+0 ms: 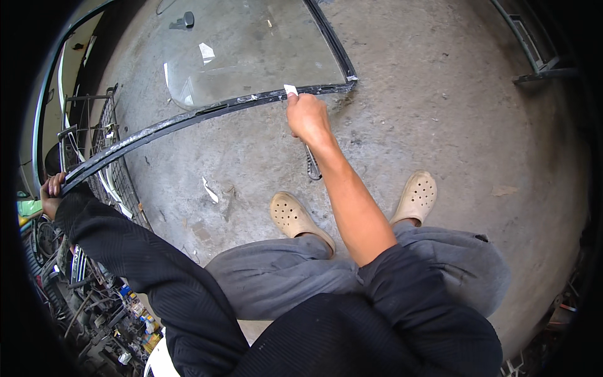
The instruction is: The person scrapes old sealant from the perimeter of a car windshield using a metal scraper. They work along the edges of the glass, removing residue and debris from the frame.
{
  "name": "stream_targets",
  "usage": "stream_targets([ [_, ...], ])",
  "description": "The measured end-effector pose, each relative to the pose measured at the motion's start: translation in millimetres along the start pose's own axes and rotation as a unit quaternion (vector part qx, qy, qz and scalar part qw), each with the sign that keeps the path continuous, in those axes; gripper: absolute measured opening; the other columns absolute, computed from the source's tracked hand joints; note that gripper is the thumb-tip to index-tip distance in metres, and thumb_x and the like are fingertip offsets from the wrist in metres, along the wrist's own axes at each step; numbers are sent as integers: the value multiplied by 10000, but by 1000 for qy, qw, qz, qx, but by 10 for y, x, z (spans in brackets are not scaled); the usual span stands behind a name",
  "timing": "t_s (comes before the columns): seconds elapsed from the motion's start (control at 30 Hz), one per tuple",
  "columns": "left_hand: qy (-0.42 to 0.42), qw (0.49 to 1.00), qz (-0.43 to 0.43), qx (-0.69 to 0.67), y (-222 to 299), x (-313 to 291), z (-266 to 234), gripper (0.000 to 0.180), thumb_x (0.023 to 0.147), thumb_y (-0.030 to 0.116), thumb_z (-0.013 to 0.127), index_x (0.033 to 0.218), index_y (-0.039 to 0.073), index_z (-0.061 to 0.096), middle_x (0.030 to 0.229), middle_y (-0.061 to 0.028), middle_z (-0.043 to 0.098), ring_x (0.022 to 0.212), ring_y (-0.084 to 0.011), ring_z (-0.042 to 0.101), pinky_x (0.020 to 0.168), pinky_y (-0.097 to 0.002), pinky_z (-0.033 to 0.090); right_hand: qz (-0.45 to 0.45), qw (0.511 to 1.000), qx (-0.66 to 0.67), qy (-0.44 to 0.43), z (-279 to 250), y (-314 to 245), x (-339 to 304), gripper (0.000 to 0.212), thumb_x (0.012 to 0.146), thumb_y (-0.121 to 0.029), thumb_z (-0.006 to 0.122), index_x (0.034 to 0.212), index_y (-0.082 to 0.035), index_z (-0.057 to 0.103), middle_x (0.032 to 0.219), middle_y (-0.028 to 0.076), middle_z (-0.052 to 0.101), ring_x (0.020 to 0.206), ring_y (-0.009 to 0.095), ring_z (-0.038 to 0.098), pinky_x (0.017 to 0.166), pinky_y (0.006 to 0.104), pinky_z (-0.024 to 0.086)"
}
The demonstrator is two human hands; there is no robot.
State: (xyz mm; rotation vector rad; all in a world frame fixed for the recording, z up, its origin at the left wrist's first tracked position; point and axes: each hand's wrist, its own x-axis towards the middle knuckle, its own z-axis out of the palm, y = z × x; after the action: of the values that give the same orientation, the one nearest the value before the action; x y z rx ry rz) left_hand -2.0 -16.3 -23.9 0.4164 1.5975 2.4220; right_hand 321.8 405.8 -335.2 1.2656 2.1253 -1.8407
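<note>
A wire-mesh metal rack [108, 129] is standing at left, the held edge crossing before it, and a jumble of dark machine parts [81, 295] is lying below my left sleeve. A torn white scrap [210, 190] is lying on the grey concrete floor [471, 125] near my beige perforated clogs [292, 215]. A dark, ridged tool [313, 164] is showing beside my right wrist; whether I am holding it, I cannot tell.

The large clear glass pane with a curved black border [251, 56] is spreading before my feet, its near edge looking scuffed and whitish. My left grip [50, 193] is curling around that edge's left end; my right grip [308, 116] is pinching a small flat white piece [290, 90] near the right corner.
</note>
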Motion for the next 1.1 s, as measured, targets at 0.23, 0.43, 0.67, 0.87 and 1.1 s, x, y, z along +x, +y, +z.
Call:
stream_targets([
  [0.23, 57, 998, 20, 13, -69, -60, 190, 252, 750, 36, 476, 599, 120, 293, 560, -23, 312, 555, -145, 359, 725, -305, 387, 33, 998, -17, -54, -125, -113, -32, 424, 939, -329, 438, 943, 32, 660, 957, 262, 640, 907, 392, 629, 793, 451, 500],
  [0.43, 23, 1000, 5, -15, -60, -39, 163, 252, 752, 44, 477, 599, 120, 292, 559, -26, 319, 558, -148, 361, 729, -304, 388, -9, 995, -94, 32, -135, -80, -35, 439, 940, -330, 431, 944, 48, 654, 902, 272, 640, 902, 399, 625, 815, 453, 485],
  [0.67, -10, 999, -45, -5, -16, 9, 9, 261, 769, 73, 473, 605, 129, 279, 568, -20, 324, 594, -151, 363, 771, -306, 391, 11, 999, -39, -28, -90, -48, 26, 427, 927, -328, 446, 965, 45, 651, 1004, 283, 619, 967, 418, 598, 846, 465, 474],
  [0.87, -73, 996, -51, -21, 143, 60, -165, 240, 776, 55, 451, 622, 122, 279, 575, -23, 311, 608, -168, 362, 788, -311, 397, 35, 998, -26, -33, -194, -104, -33, 441, 935, -338, 447, 975, 53, 646, 980, 273, 630, 914, 410, 620, 792, 453, 501],
  [1.1, -5, 1000, 4, 20, 77, 42, -87, 228, 788, 29, 415, 624, 117, 283, 597, -23, 308, 603, -152, 347, 768, -300, 379, -13, 998, -59, 6, -115, -147, -60, 446, 949, -339, 426, 914, 32, 671, 883, 241, 659, 823, 359, 659, 733, 443, 526],
])
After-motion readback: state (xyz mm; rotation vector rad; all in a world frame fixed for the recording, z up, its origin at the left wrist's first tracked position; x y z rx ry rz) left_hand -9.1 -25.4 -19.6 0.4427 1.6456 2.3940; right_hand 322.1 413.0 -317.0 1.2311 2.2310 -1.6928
